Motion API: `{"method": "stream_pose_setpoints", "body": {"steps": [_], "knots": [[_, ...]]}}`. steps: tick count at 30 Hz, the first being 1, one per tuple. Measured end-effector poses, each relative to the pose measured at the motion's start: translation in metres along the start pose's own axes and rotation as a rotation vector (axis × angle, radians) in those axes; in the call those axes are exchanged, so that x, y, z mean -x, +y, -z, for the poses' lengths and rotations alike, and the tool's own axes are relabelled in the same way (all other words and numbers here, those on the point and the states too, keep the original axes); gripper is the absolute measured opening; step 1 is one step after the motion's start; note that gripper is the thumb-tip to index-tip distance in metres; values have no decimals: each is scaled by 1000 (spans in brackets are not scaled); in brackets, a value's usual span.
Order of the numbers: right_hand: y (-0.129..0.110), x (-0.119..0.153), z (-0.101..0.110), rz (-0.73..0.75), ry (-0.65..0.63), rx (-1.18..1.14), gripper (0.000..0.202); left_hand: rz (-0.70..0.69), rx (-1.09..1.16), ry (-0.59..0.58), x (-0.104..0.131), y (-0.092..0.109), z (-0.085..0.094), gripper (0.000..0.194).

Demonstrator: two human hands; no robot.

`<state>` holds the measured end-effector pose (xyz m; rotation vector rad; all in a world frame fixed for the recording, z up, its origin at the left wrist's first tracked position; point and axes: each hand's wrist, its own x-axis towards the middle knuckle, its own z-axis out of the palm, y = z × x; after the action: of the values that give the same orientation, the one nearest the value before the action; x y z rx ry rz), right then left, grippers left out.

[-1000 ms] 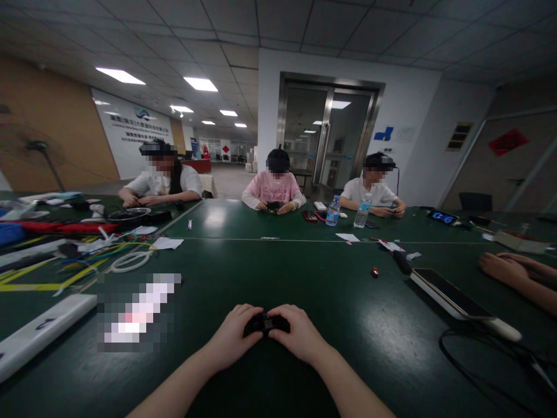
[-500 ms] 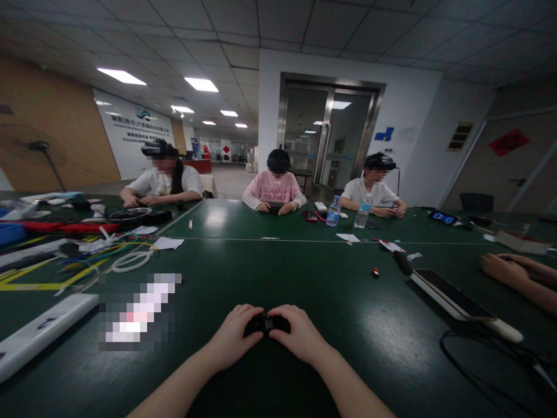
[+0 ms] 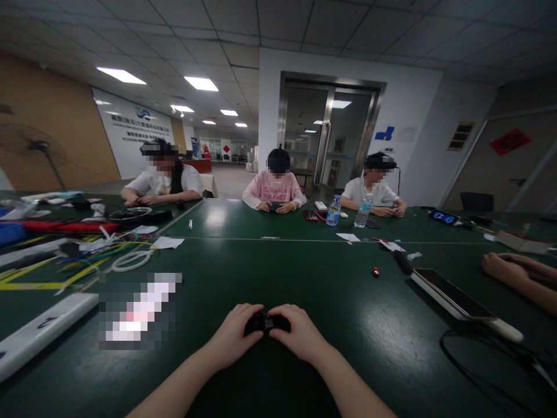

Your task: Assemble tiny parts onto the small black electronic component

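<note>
Small blk gadget [image 3: 267,325] is gripped at opp. ends by L hand [image 3: 237,331] & R hand [image 3: 298,330], centred at green table [image 3: 270,270]; table contact can't be told, too dark.

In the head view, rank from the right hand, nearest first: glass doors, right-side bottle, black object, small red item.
1. Black object: in the right hand.
2. Small red item: ahead, rightward, on the green table.
3. Right-side bottle: farther across.
4. Glass doors: beyond the table.
</note>
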<state>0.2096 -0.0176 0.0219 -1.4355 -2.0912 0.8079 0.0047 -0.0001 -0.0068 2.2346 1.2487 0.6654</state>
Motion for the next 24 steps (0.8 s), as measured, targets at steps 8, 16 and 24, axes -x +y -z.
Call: {"method": "stream_pose_setpoints", "body": {"steps": [8, 16, 24], "knots": [[1, 1, 0, -31, -1, -29, 36, -4, 10, 15, 0, -2, -1, 44], [5, -1, -1, -21, 11, -42, 36, 28, 16, -5, 0, 4, 2, 39], [4, 1, 0, -36, 1, -46, 35, 23, 28, 12, 1, 1, 1, 46]]}}
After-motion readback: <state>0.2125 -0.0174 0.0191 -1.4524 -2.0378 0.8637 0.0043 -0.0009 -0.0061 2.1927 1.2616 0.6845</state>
